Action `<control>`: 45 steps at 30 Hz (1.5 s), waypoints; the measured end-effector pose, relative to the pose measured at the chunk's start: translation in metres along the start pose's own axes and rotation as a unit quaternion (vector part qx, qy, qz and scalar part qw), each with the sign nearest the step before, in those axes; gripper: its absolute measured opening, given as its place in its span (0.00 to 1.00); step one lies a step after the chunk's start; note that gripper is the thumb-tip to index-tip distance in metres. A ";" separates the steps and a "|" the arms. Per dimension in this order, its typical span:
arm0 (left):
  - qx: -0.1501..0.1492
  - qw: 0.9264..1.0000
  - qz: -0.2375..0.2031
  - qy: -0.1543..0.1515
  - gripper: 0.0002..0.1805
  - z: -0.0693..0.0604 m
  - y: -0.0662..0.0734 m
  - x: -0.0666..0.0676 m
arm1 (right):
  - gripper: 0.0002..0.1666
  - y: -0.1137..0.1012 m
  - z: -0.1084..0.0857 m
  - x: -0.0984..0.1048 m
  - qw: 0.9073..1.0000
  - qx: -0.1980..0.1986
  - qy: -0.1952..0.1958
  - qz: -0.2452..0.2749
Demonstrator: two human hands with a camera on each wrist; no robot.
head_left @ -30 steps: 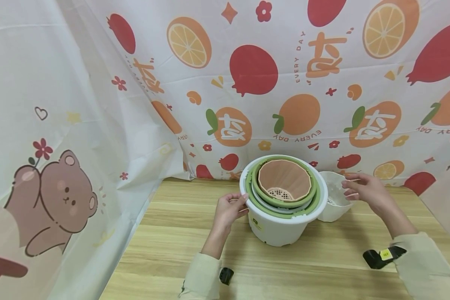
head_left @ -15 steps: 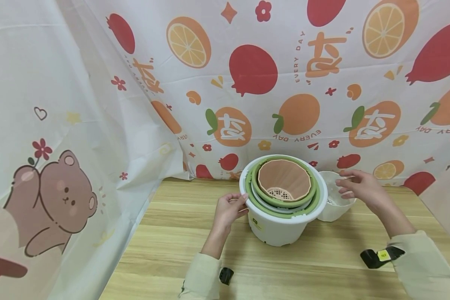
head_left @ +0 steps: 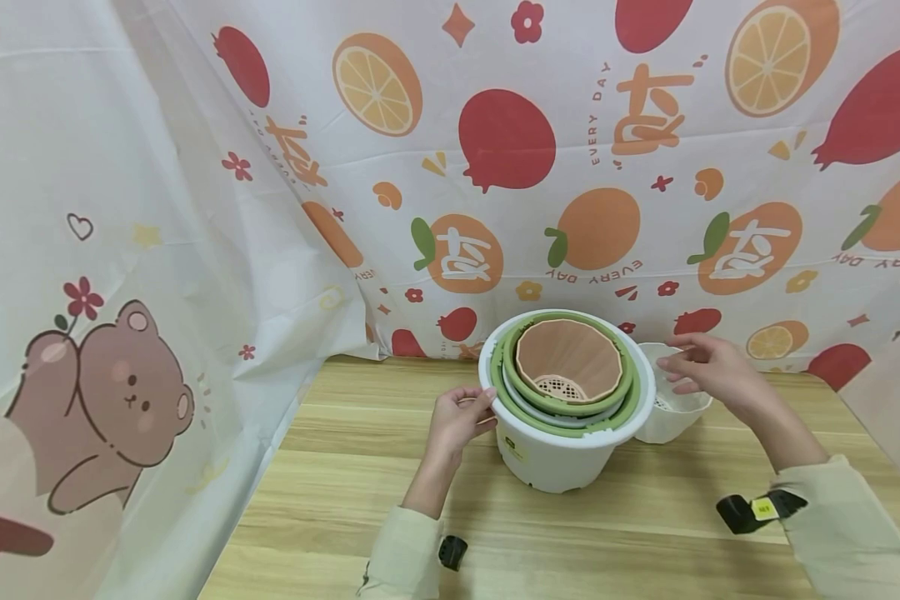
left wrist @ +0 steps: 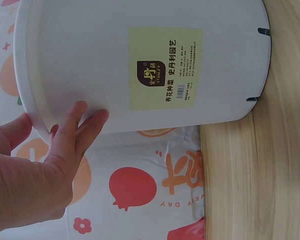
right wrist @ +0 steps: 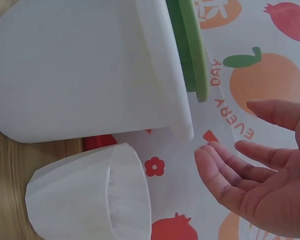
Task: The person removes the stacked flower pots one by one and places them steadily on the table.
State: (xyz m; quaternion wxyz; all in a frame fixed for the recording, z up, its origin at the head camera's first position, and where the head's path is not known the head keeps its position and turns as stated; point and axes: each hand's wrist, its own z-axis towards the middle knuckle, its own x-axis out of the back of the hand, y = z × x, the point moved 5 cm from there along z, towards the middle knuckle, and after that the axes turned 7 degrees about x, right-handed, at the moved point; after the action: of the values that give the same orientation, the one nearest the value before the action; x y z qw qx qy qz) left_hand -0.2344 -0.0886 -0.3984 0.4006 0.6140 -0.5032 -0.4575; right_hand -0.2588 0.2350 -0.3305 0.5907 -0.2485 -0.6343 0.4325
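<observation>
My left hand (head_left: 456,423) pinches the left rim of a large white flower pot (head_left: 547,462), thumb on the rim and fingers below it; the left wrist view shows this hand (left wrist: 45,170) close to the pot's printed label (left wrist: 165,67). Nested inside are green pots (head_left: 570,432), a greyish-white one between them, and a peach-coloured pot (head_left: 570,354) with a perforated bottom innermost. My right hand (head_left: 716,372) hovers over a small white faceted pot (head_left: 663,425), holding nothing. In the right wrist view its bent fingers (right wrist: 215,175) are apart from both white pots.
The pots stand on a wood-grain table (head_left: 360,500), near its back edge. Behind hangs a fruit-print sheet (head_left: 420,175); at the left hangs a white sheet with a bear (head_left: 131,383). The small pot stands right beside the large one.
My right hand has drifted left above the small white pot, toward the nested stack. My left hand and the pots stay where they were.
</observation>
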 end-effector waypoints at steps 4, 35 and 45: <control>-0.001 1.000 0.000 -0.001 0.12 0.000 0.000 0.000 | 0.37 -0.005 0.001 -0.004 1.000 -0.004 -0.018 -0.004; 0.004 1.000 0.002 0.002 0.13 0.000 0.000 0.000 | 0.35 -0.036 0.011 -0.019 0.999 0.026 -0.045 -0.012; 0.004 1.000 -0.002 0.000 0.12 0.000 0.000 0.000 | 0.37 -0.035 0.015 -0.025 0.997 0.018 -0.073 -0.007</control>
State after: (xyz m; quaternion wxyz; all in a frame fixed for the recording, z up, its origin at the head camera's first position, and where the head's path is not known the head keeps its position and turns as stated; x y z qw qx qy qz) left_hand -0.2340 -0.0887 -0.3982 0.3974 0.6165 -0.5036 -0.4566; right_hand -0.2622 0.1927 -0.3134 0.5500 -0.2010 -0.6699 0.4564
